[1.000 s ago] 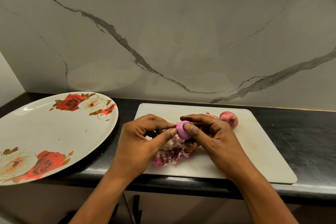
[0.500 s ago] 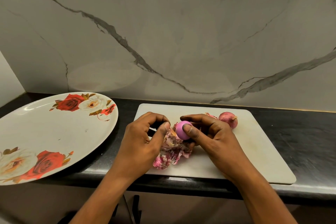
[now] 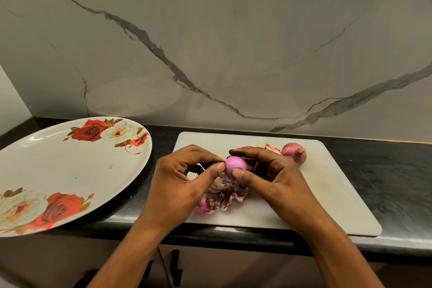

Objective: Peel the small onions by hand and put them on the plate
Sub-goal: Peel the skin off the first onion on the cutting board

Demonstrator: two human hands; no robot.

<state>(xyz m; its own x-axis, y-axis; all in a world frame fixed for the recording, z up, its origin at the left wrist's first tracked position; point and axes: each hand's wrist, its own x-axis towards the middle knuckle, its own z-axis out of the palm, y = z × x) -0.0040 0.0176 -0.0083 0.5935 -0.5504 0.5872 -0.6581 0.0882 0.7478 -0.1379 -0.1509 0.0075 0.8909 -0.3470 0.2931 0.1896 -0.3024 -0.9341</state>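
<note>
A home kitchen, by its fittings. A polished black stone countertop [image 3: 385, 170] runs left to right against a grey-veined marble-look backsplash [image 3: 233, 42], with dark cabinet fronts [image 3: 233, 271] and a handle [image 3: 175, 266] below its near edge. A white cutting board [image 3: 327, 194] lies on the counter, a rose-patterned plate [image 3: 70, 170] to its left. Food preparation is under way: purple onion skins [image 3: 217, 199] and an unpeeled small onion [image 3: 294, 152] lie on the board, and the left hand [image 3: 180, 182] and right hand [image 3: 273, 177] pinch a peeled onion [image 3: 235, 163].
</note>
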